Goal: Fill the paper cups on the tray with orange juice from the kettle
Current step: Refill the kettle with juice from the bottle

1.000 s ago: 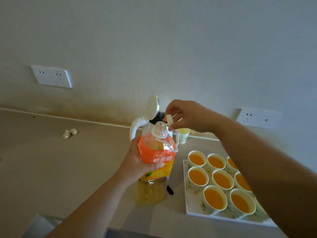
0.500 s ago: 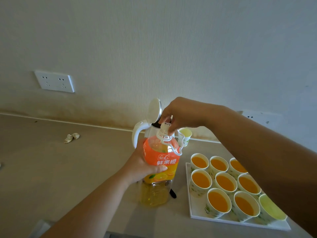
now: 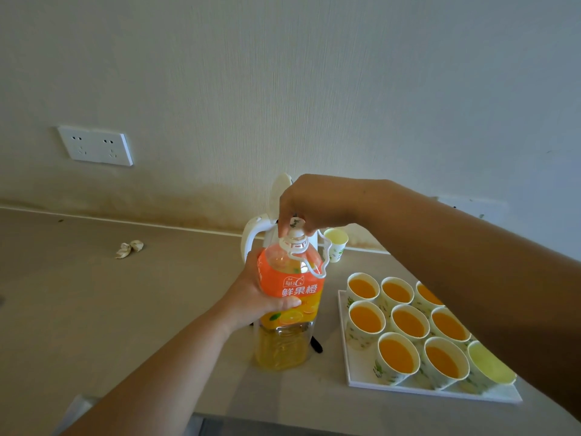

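Observation:
My left hand (image 3: 257, 297) grips an orange juice bottle (image 3: 287, 309) by its orange label, upright on the counter. My right hand (image 3: 314, 202) pinches the white bottle cap (image 3: 295, 226) on the bottle's neck. Behind the bottle stands the white kettle (image 3: 251, 237) with its lid flipped up, mostly hidden. A white tray (image 3: 408, 388) to the right holds several paper cups filled with orange juice (image 3: 408, 322). One empty cup (image 3: 490, 363) sits at the tray's near right corner, partly hidden by my right arm.
A single empty paper cup (image 3: 335, 245) stands by the wall behind the bottle. Crumpled paper (image 3: 129, 248) lies on the beige counter at the left. Wall sockets (image 3: 96, 146) are on the left wall and behind my right arm.
My right hand brought the cap from beside the bottle's mouth down onto the neck. The view tilted down slightly, revealing the empty cup at the tray's corner.

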